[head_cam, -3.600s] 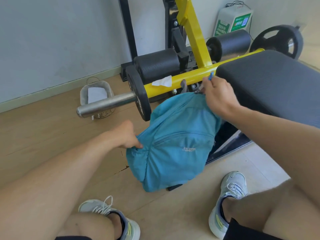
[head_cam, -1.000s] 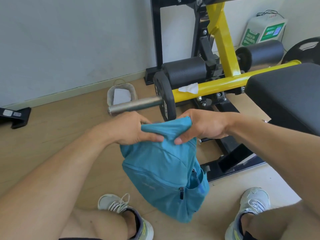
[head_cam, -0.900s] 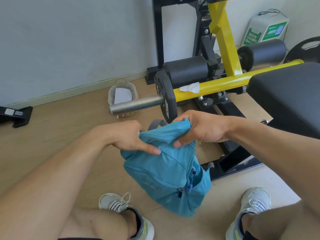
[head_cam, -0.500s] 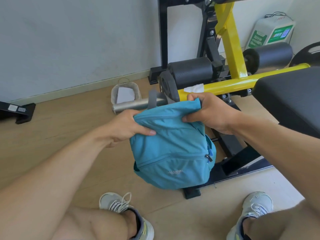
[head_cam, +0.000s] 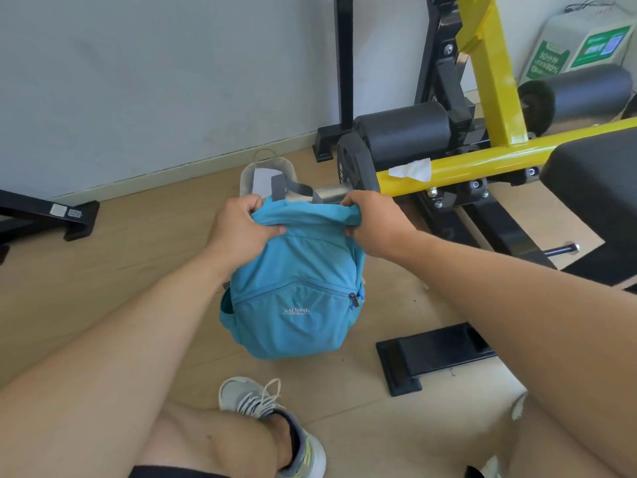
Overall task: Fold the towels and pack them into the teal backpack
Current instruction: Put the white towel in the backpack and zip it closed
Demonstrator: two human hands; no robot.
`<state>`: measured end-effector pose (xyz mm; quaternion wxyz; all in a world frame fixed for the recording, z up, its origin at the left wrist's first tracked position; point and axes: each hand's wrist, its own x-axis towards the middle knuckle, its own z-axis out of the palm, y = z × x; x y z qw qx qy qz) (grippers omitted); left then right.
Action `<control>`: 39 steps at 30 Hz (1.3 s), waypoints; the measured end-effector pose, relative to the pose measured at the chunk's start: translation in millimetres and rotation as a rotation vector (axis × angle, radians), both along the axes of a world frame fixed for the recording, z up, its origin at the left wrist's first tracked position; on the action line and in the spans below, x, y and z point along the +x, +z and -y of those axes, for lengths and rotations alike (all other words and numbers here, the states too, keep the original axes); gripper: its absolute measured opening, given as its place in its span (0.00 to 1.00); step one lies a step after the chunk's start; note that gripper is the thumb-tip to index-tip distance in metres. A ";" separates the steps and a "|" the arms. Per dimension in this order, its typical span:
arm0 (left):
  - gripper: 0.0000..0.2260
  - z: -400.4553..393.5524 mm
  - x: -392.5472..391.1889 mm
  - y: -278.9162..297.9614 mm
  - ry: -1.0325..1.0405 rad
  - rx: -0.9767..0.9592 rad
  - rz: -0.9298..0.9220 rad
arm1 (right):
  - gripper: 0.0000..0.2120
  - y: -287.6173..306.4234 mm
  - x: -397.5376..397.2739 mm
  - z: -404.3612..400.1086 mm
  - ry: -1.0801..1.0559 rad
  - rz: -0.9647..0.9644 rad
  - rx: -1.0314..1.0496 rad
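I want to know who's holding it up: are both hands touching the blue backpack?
Touching. The head view shows the left hand and right hand each gripping the top edge of the teal backpack, fabric bunched under their fingers.

One teal backpack, gripped at its top by two hands: the left hand and the right hand. One grey strap shows above it. Two foam rollers, one near and one far. One weight plate. One tissue. One basket. One green-and-white box. One whole shoe shows; a bit of a second peeks in.
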<state>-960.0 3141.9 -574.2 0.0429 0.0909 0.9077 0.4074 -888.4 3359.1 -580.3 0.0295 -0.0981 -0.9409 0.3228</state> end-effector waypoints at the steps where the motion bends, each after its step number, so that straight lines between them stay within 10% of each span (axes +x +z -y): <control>1: 0.22 2.4 -4.0 -3.8 0.011 -0.036 -0.015 | 0.17 -1.9 -3.4 2.4 0.000 0.003 0.016; 15: 0.23 -12.1 -24.3 -11.4 -0.086 -0.353 0.025 | 0.21 1.2 -32.2 0.3 0.007 0.078 0.479; 32: 0.07 -41.3 -38.8 -34.7 0.224 -0.173 0.130 | 0.09 -26.3 -38.5 -16.1 -0.192 0.007 0.545; 39: 0.26 -50.8 -33.9 -35.9 0.062 -0.121 0.206 | 0.20 -22.2 -35.1 -19.2 -0.138 -0.051 0.509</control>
